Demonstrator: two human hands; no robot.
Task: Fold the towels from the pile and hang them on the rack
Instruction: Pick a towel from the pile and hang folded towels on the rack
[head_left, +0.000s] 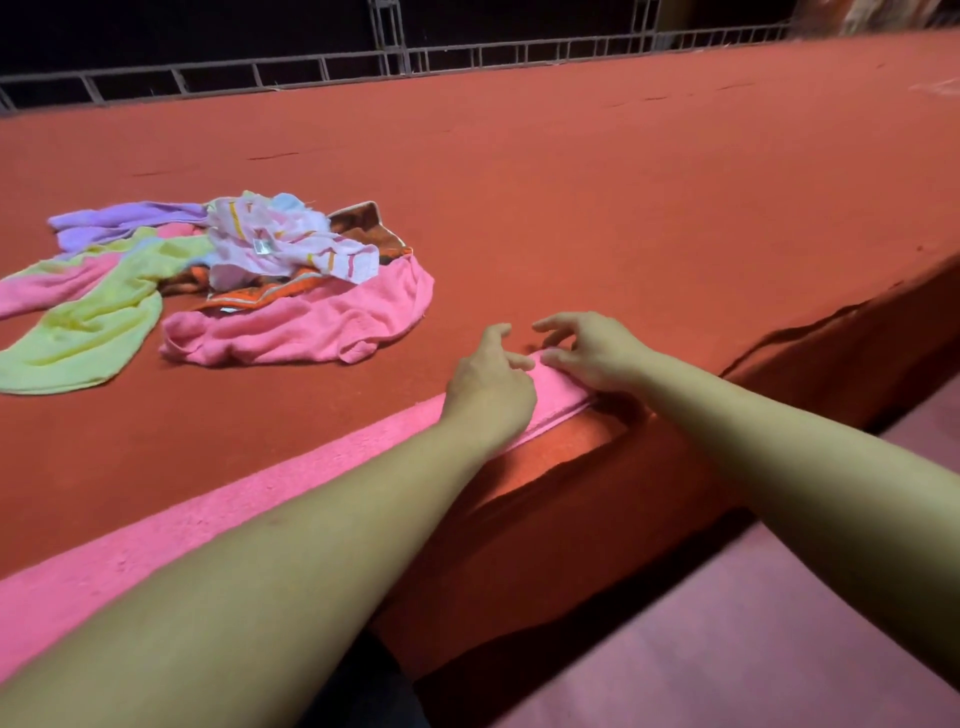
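- Pink terry towel (291, 483): a long narrow band along the near edge of the red-carpeted desk (623, 208). I judge it soft, light and limp; it will sag unless held at two points.
- Left hand (488, 382): rests on the band's right end, fingers curled; I cannot tell if it pinches the cloth.
- Right hand (592, 353): just beside it at the towel's end, fingers spread, touching the cloth.
- Grip advice: I would take the end corners.
- Pile (208, 280): far left, well apart; pink, yellow, lilac and patterned cloths tangled.
- Rack: I see none I can name.
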